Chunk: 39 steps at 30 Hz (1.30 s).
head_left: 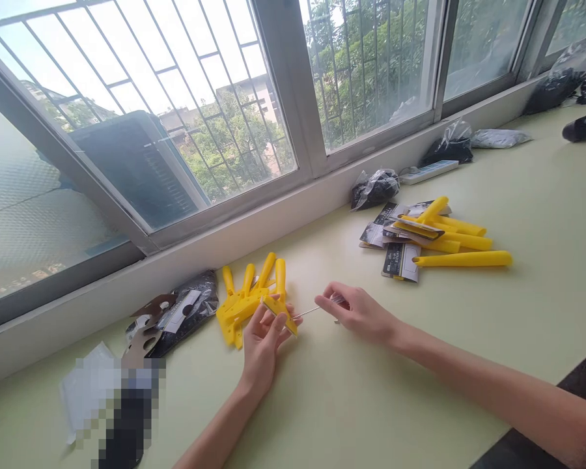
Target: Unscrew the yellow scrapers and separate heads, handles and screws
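Note:
My left hand (262,348) grips a yellow plastic scraper (284,315) by its wide head, fingers and thumb closed round it. Its handle seems to point away from me. My right hand (355,309) is closed on a screwdriver (310,311), whose thin metal shaft reaches left to the scraper's head. Whether the tip sits in a screw is too small to tell, and the fingers mostly hide the screwdriver's handle. Just behind my left hand lie several more yellow scrapers (238,309) in a heap, handles pointing toward the window.
To the right is a pile of yellow scrapers (461,258) with printed cards (401,262). Left lie a black plastic bag (202,296), cut cardboard pieces (139,345) and a clear plastic bag (90,384). Along the windowsill are bagged dark items (376,189) and a white power strip (430,172).

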### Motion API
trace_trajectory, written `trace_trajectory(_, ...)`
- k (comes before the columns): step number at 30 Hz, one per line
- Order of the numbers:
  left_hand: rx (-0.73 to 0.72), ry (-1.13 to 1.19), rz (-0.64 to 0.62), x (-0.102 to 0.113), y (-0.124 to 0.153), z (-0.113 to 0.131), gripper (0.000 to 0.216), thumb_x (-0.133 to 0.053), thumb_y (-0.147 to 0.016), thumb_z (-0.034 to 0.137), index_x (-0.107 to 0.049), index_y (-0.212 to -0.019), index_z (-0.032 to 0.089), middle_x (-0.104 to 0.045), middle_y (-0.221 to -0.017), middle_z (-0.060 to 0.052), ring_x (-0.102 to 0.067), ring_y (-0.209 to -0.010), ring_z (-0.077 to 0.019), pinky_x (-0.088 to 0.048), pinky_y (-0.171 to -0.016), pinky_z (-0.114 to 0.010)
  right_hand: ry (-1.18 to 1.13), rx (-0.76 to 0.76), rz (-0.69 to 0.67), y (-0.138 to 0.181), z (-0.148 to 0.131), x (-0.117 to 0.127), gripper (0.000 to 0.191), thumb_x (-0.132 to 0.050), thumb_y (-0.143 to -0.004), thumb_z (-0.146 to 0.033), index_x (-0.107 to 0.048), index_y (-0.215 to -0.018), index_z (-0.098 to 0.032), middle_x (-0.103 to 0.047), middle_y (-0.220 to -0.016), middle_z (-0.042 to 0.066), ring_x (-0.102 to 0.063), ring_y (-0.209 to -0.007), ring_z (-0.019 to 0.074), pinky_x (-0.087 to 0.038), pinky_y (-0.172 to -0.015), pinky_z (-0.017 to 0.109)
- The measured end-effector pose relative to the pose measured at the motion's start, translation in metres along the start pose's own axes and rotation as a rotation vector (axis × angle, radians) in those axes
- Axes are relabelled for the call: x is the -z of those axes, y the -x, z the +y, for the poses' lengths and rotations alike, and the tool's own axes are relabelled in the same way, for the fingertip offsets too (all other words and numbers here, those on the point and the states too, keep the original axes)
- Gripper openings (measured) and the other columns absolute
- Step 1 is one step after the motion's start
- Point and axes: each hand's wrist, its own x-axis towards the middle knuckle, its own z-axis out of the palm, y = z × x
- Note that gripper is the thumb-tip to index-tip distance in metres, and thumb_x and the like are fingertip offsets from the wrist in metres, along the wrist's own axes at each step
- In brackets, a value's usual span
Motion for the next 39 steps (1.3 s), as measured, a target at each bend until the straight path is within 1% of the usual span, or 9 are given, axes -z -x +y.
trace_trajectory(3,0.001,-0.001,0.002,0.0003,0.0002,-0.0005,0.052,-0.071,-0.091,0.035,-0.052,-0.138,0.026,-0.071,-0.113,-0.01,-0.071,-0.1,-0.0232,-0.055,-0.1,-0.05,0.031,0.01,-0.004,0.0002,0.0002,0.0003,0.045,-0.052,-0.098,-0.054,-0.049,-0.069,-0.02,-0.042,-0.06,-0.005,-0.034,-0.055,0.011,-0.026,-0.053,0.027)
trace_trajectory(9,-0.009,0.005,-0.001,-0.0001,0.0002,-0.0007,0.052,-0.072,-0.089,0.035,-0.054,-0.137,0.026,-0.072,-0.111,-0.008,-0.073,-0.096,-0.023,-0.055,-0.099,-0.05,-0.059,0.077,-0.011,-0.0006,-0.0038,0.0012,0.026,-0.061,-0.094,-0.048,-0.058,-0.092,-0.021,-0.055,-0.073,-0.003,-0.045,-0.063,0.012,-0.034,-0.057,0.026)
trace_trajectory(15,-0.004,-0.005,0.002,0.0009,0.0,-0.0008,0.051,-0.07,-0.092,0.034,-0.052,-0.139,0.027,-0.072,-0.114,-0.009,-0.071,-0.1,-0.0224,-0.055,-0.101,-0.049,0.106,0.001,-0.024,0.0011,-0.0004,0.0017,0.049,-0.047,-0.1,-0.057,-0.048,-0.067,-0.02,-0.044,-0.059,-0.004,-0.035,-0.055,0.0113,-0.027,-0.053,0.028)
trace_trajectory(22,-0.011,-0.005,0.002,0.0014,-0.0005,-0.002,0.052,-0.071,-0.091,0.035,-0.053,-0.139,0.026,-0.072,-0.114,-0.009,-0.072,-0.099,-0.0227,-0.055,-0.101,-0.05,-0.055,0.05,-0.018,0.0014,-0.0058,0.0017,0.029,-0.06,-0.095,-0.05,-0.057,-0.092,-0.022,-0.055,-0.072,-0.004,-0.046,-0.063,0.0122,-0.034,-0.058,0.026)
trace_trajectory(28,0.005,-0.008,0.016,0.0012,-0.0008,-0.0011,0.055,-0.072,-0.09,0.036,-0.052,-0.14,0.026,-0.072,-0.115,-0.01,-0.072,-0.098,-0.0231,-0.055,-0.1,-0.049,0.143,0.027,-0.028,0.0013,-0.0011,0.0022,0.05,-0.043,-0.101,-0.056,-0.046,-0.067,-0.02,-0.042,-0.058,-0.005,-0.034,-0.054,0.0113,-0.027,-0.054,0.029)
trace_trajectory(30,-0.001,-0.008,0.017,0.0013,-0.0007,-0.0017,0.053,-0.072,-0.09,0.036,-0.053,-0.138,0.026,-0.072,-0.114,-0.009,-0.073,-0.097,-0.0227,-0.056,-0.099,-0.048,0.09,0.055,-0.037,0.001,-0.0008,0.0027,0.042,-0.047,-0.1,-0.053,-0.047,-0.072,-0.021,-0.044,-0.061,-0.005,-0.035,-0.056,0.0116,-0.028,-0.054,0.028)
trace_trajectory(34,-0.012,-0.002,0.021,0.0013,-0.0009,-0.0019,0.049,-0.073,-0.089,0.037,-0.056,-0.134,0.025,-0.072,-0.112,-0.009,-0.072,-0.095,-0.022,-0.057,-0.096,-0.047,0.04,0.116,-0.031,0.0007,-0.0034,0.0047,0.025,-0.055,-0.096,-0.046,-0.055,-0.091,-0.022,-0.062,-0.085,0.001,-0.054,-0.076,0.0166,-0.039,-0.066,0.029)
trace_trajectory(36,-0.006,-0.006,0.03,0.0009,-0.0011,-0.0012,0.049,-0.073,-0.088,0.037,-0.057,-0.133,0.025,-0.073,-0.111,-0.009,-0.072,-0.095,-0.0223,-0.057,-0.096,-0.047,0.085,0.084,-0.036,0.0008,-0.0043,0.0055,0.03,-0.054,-0.096,-0.051,-0.056,-0.091,-0.022,-0.063,-0.086,0.003,-0.055,-0.078,0.018,-0.039,-0.066,0.029)
trace_trajectory(39,0.011,-0.001,0.031,0.0001,-0.001,0.0004,0.053,-0.075,-0.087,0.038,-0.056,-0.135,0.025,-0.073,-0.112,-0.01,-0.072,-0.098,-0.0229,-0.056,-0.098,-0.048,0.138,0.017,-0.048,0.001,-0.0038,0.0054,0.046,-0.043,-0.1,-0.059,-0.053,-0.078,-0.021,-0.055,-0.069,-0.001,-0.046,-0.062,0.0145,-0.033,-0.058,0.029)
